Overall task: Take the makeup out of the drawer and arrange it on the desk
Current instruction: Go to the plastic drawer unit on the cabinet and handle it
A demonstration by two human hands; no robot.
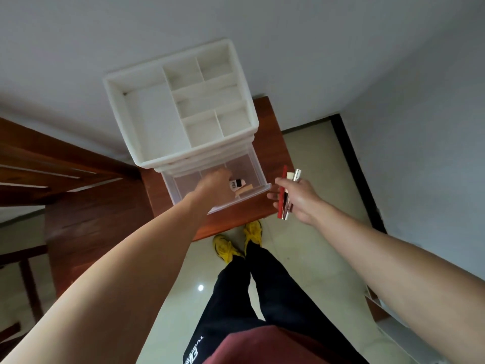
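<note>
A: Where was the left hand point(216, 186)?

B: Reached down into the open clear drawer point(256, 164) of the white organizer point(147, 143), which stood at the far edge of the wooden desk point(105, 214). Fingers curled downward; couldn't tell whether they were closed on anything.

A: Makeup left in the drawer?

B: A small white bottle point(236, 184) with a dark label lay just right of that hand, touching or nearly so (too blurry to call). A tan flat piece point(245, 190) lay beside it, near the drawer's front wall.

A: Right hand point(296, 200)?

B: Off the desk's right edge, clear of the drawer. Fingers wrapped around a bundle of sticks: a red pencil point(283, 191), a silver tube point(296, 176), and a pale cap between them.
</note>
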